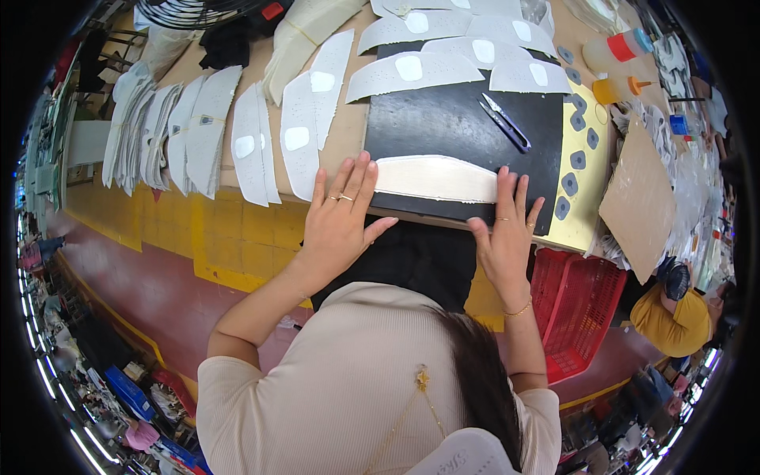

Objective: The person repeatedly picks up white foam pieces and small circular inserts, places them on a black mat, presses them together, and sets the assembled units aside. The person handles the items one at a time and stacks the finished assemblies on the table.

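A cream, curved fabric piece (pixel 435 180) with a stitched edge lies flat along the near edge of a black mat (pixel 443 127). My left hand (pixel 344 207) rests at the piece's left end, fingers stretched and thumb out to the side. At its right end, my right hand (pixel 508 223) also lies with fingers extended, the fingertips touching or just beside the fabric. Neither hand grips anything. Beyond the piece, purple-handled thread snips (pixel 507 125) lie on the mat. Curved white pieces with white patches (pixel 413 74) overlap the mat's far side.
Stacks of grey-white pieces (pixel 202 131) line the table's left. Grey patches (pixel 578 160) dot a yellow sheet (pixel 582 210) on the right. Past it are two bottles (pixel 613 89) and a brown board (pixel 640 198). A red basket (pixel 574 309) stands below the table; a person in yellow (pixel 673 321) is farther right.
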Available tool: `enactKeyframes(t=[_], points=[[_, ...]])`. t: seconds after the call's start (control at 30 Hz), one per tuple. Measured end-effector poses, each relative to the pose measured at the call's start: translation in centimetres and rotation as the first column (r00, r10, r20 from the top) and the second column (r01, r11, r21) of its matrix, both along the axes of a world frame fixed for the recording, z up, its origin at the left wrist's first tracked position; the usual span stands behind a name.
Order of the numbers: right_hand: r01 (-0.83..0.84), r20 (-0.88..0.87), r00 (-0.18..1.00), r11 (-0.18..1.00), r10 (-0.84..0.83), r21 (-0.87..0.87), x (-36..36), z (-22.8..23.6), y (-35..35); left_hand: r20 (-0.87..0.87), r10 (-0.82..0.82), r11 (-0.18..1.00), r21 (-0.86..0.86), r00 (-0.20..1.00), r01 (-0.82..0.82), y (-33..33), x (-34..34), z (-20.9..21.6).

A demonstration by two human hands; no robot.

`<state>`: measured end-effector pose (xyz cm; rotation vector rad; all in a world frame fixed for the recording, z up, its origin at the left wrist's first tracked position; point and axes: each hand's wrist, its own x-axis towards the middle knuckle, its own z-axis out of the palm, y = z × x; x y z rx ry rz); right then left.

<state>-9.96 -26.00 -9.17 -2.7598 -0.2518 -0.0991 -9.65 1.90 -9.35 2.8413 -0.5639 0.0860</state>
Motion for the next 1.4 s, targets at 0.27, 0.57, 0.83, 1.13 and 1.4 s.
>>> enactKeyframes(t=[0.27,0.57,0.83,1.13,1.4], points=[[0.178,0.191,0.948,0.924,-0.253,0.338,1.6,1.5,1.9,-0.171,0.157,0.920,-0.332,0.973,-0.206,-1.5,3.1,2.5],[-0.225,0.178,0.973,0.777,0.146,0.588,1.9,1.0,6.9,-0.434,0.054,0.710,-0.617,0.899,-0.340,-1.7,3.1,2.9],[-0.195,0.193,0.975,0.850,0.112,0.490,2.3,0.9,7.6,-0.269,-0.077,0.695,-0.705,0.960,-0.142,-0.8,1.9,2.8],[-0.143,0.090,0.990,0.704,0.112,0.696,1.5,0.8,4.5,-0.378,0.037,0.772,-0.577,0.925,-0.266,-2.1,3.8,3.3],[-0.210,0.262,0.939,0.235,-0.221,0.949,0.6,0.5,-3.4,-0.322,-0.034,0.668,-0.712,0.946,-0.218,-0.7,4.8,4.7]])
